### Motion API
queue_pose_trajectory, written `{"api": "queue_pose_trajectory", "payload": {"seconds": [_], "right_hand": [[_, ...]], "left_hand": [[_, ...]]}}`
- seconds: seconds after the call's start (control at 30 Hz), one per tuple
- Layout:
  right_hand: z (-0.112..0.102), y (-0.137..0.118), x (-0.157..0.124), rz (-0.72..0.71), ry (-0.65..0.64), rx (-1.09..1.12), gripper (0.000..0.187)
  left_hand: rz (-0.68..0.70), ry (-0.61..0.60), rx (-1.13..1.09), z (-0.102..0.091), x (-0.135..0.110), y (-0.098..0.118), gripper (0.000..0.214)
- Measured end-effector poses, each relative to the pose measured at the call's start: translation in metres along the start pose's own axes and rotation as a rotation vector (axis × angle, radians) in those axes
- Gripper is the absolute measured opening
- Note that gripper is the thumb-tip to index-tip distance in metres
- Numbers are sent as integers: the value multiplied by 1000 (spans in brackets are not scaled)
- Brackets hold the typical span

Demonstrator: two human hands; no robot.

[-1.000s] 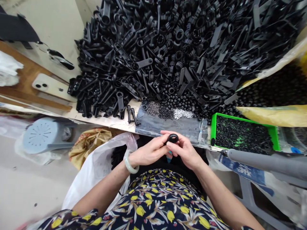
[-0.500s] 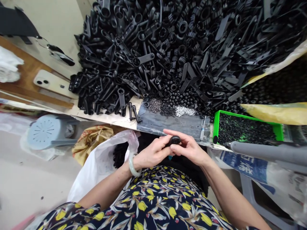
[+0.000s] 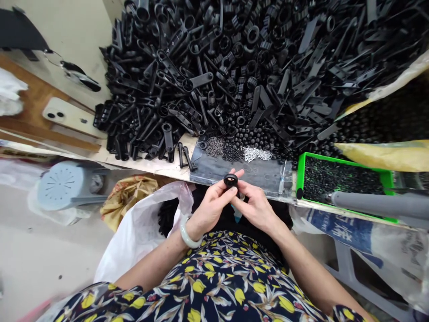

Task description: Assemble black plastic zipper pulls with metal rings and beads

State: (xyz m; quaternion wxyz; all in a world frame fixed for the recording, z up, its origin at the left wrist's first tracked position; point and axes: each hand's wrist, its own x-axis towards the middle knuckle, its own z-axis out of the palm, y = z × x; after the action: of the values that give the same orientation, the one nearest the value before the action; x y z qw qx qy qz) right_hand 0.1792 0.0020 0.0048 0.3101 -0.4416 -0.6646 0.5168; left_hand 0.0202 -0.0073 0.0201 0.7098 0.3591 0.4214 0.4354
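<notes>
A black plastic part with a ring-shaped end (image 3: 231, 180) is held up between my two hands, just in front of the table edge. My left hand (image 3: 214, 201), with a pale bangle (image 3: 188, 232) at the wrist, pinches it by thumb and fingers. Closed against the part's other side is my right hand (image 3: 256, 203); its fingertips lie partly behind the part. Most of the part below the ring is hidden by the fingers. Beyond the hands lies a dark mat (image 3: 234, 172), with small white pins (image 3: 256, 154) and small black pieces (image 3: 233, 152) at its back.
Black plastic handles (image 3: 167, 134) and rings pile high across the table. A green tray (image 3: 301, 176) of tiny black pieces stands right, with a grey tool (image 3: 368, 200) across its front. A white phone (image 3: 72, 117) leans left. A white bag (image 3: 134, 241) hangs below.
Both hands have shifted slightly left and turned the black part, so its ring opening now shows upward. The grey tool appears slightly further right and higher in view.
</notes>
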Motion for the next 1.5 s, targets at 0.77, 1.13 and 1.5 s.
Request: {"api": "queue_pose_trajectory", "payload": {"seconds": [0.77, 1.13, 1.5], "right_hand": [[24, 10, 6, 509, 130, 909, 40], [-34, 47, 18, -204, 196, -949, 25], [-23, 64, 13, -220, 347, -841, 27]], "left_hand": [[-70, 44, -206, -28, 24, 9, 25], [371, 446, 327, -76, 31, 13, 24], [632, 178, 1653, -13, 135, 31, 16]]}}
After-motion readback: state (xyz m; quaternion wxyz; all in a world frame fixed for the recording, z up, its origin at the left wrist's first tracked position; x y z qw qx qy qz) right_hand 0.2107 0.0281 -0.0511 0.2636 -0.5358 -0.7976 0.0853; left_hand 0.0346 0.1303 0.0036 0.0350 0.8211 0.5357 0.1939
